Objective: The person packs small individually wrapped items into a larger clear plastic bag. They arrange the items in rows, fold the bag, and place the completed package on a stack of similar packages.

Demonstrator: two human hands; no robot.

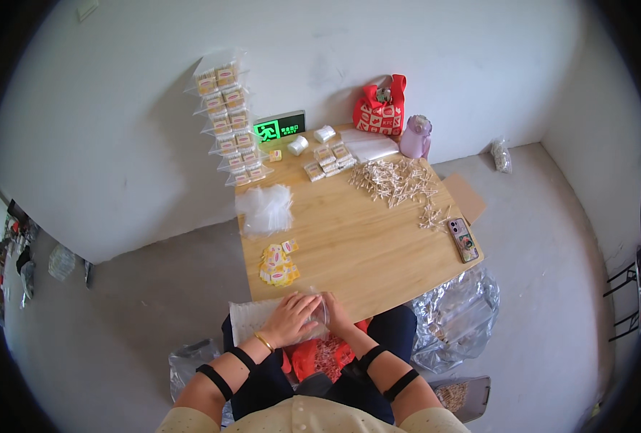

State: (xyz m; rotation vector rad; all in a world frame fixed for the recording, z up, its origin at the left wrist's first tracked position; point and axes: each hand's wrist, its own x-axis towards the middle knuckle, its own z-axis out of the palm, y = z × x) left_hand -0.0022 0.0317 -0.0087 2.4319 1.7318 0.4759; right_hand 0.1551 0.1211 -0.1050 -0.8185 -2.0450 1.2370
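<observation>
Wood of the table (349, 252) shows in a broad stretch from its centre to its near edge. Just off that edge, toward the table's near left corner, a clear plastic bag with whitish contents (252, 317) lies over the person's lap. The left hand (291, 320) rests on it, fingers straight and close together; whether the thumb grips from below, I cannot tell. Right beside it at the table's near edge, the right hand (337, 314) has its fingers curled, mostly hidden, so I cannot tell whether they are clamped on the bag.

Along the table's left side lie yellow-and-white cards (278, 265), then clear plastic sleeves (265, 209) reaching its edge, then a tall stack of packs (227, 123) at the far left corner. Loose cotton swabs (393, 180) spread over the table's far right part. A phone (463, 240) sits close to its right edge, by the near corner. Past the table's near right edge, a large silvery plastic bag (456, 317) takes up floor (544, 289); grey concrete continues farther right. Below the near edge, red plastic (324, 357) fills the gap between the knees.
</observation>
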